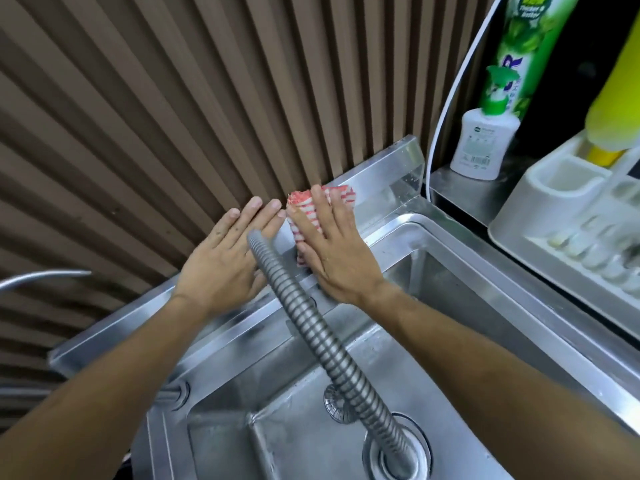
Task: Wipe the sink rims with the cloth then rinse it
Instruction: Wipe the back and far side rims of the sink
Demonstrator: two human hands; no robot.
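**Wiping the rear rim of the sink: cloth under the flat right hand**

Head view. The right hand (332, 247) lies flat, fingers straight and spread, pressing the red-and-white striped cloth (313, 216) against the back ledge of the steel sink (460, 258), where the rim meets the ribbed brown wall panel (156, 116). The cloth shows beyond the fingertips and between the fingers; none of it is gripped or bunched in a fist. The left hand (227, 258) rests just beside it on the same ledge, also flat and released, holding nothing; its fingertips are close to the cloth's edge, though contact cannot be made out. A flexible corrugated hose (311, 323) rises from the basin floor and crosses in front of both hands, hiding part of each.

To the right, a pump soap bottle (483, 143) and a white drying rack (561, 216) stand on the adjoining worktop.

Step in hand, as judged: the wiping stage, on the rear rim. The right and front rims appear still to be covered, and rinsing has not begun. The next move calls for sliding the cloth along the ledge under steady downward pressure, passing round the hose without snagging the cloth.
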